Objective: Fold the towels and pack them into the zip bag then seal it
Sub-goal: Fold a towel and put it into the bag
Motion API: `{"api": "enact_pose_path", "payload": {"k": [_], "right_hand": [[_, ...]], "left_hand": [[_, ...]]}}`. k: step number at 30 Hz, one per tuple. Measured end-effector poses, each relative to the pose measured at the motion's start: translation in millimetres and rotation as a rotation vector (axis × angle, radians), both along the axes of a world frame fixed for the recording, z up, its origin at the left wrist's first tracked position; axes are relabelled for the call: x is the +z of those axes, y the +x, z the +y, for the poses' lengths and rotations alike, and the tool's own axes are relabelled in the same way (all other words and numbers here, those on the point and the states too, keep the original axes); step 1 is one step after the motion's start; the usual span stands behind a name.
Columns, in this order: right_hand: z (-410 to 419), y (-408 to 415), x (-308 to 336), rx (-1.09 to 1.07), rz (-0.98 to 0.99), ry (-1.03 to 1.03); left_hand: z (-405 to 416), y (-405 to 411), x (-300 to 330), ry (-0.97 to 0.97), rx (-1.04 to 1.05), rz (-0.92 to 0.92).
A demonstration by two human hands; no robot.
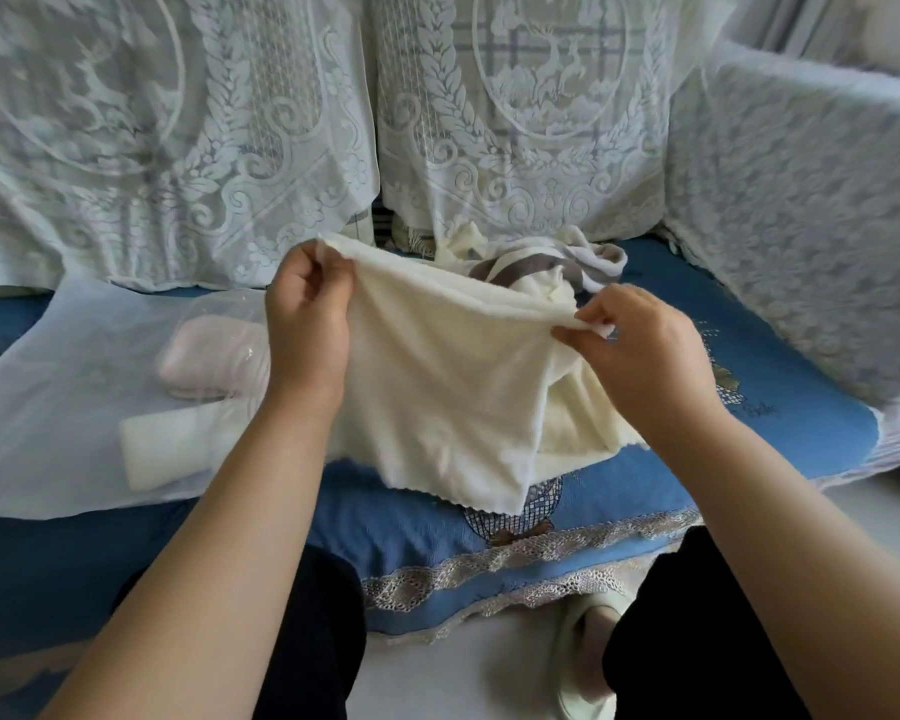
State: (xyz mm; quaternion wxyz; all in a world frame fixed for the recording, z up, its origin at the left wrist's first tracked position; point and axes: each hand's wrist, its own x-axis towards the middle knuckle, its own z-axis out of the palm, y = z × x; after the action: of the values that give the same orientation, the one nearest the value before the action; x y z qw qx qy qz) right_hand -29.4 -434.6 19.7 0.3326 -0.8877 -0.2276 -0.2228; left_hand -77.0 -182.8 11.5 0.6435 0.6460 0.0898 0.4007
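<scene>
Held towel: a cream towel point(437, 366), soft and fleecy with a wavy scalloped hem, hangs in loose folds at the centre of the frame, its lower corner drooping over the blue seat.
Left hand: the left hand point(307, 314), left of centre, has its grip pinched on the towel's upper left corner, thumb over the cloth.
Right hand: the right hand point(640, 345), right of centre, has its grip pinched on the upper right edge, fingertips pressed together on a thin fold.
Zip bag: a clear, glossy plastic zip bag point(214, 324) lies at the left middle on a sheer white cloth point(48, 418), with a folded pale pink towel point(204, 361) inside.
Rolled towel: a white towel point(172, 449), folded into a soft oblong, lies just below the bag.
Pile: crumpled cream and grey-striped towels point(531, 262) sit behind the held one, upper centre.
Seat: a blue woven sofa cushion point(437, 543) with lace trim.
Backdrop: white lace covers point(531, 122) with leaf and deer patterns.
</scene>
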Motion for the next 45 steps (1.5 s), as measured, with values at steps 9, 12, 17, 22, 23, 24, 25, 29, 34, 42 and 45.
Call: {"api": "enact_pose_path", "payload": {"k": [9, 12, 17, 22, 23, 24, 25, 29, 34, 42, 45], "right_hand": [[39, -79, -4, 0.718, 0.096, 0.168], [36, -86, 1, 0.785, 0.342, 0.216], [14, -61, 14, 0.618, 0.036, 0.050], [-7, -24, 20, 0.234, 0.087, -0.107], [-10, -19, 18, 0.157, 0.159, -0.138], [-12, -15, 16, 0.089, 0.220, -0.207], [-14, -10, 14, 0.042, 0.276, -0.299], [-30, 0, 13, 0.264, 0.526, -0.416], [-50, 20, 33, 0.787, 0.941, 0.061], [-1, 91, -28, 0.170, 0.710, -0.133], [12, 108, -62, 0.092, 0.740, 0.051]], "left_hand": [[11, 40, -7, 0.044, 0.038, 0.440], [10, 45, -7, 0.093, 0.028, 0.496], [21, 36, 1, 0.135, 0.133, 0.410], [15, 10, 12, 0.313, 0.146, 0.153], [10, 5, 14, 0.352, 0.121, 0.118], [5, -1, 15, 0.379, 0.087, 0.095], [-1, -7, 16, 0.403, 0.047, 0.085], [-19, -30, 14, 0.370, -0.113, 0.136], [4, -35, 23, -0.205, -0.501, 0.163], [44, 15, -51, 0.274, -0.018, 0.672], [40, 31, -64, 0.199, -0.019, 0.666]]}}
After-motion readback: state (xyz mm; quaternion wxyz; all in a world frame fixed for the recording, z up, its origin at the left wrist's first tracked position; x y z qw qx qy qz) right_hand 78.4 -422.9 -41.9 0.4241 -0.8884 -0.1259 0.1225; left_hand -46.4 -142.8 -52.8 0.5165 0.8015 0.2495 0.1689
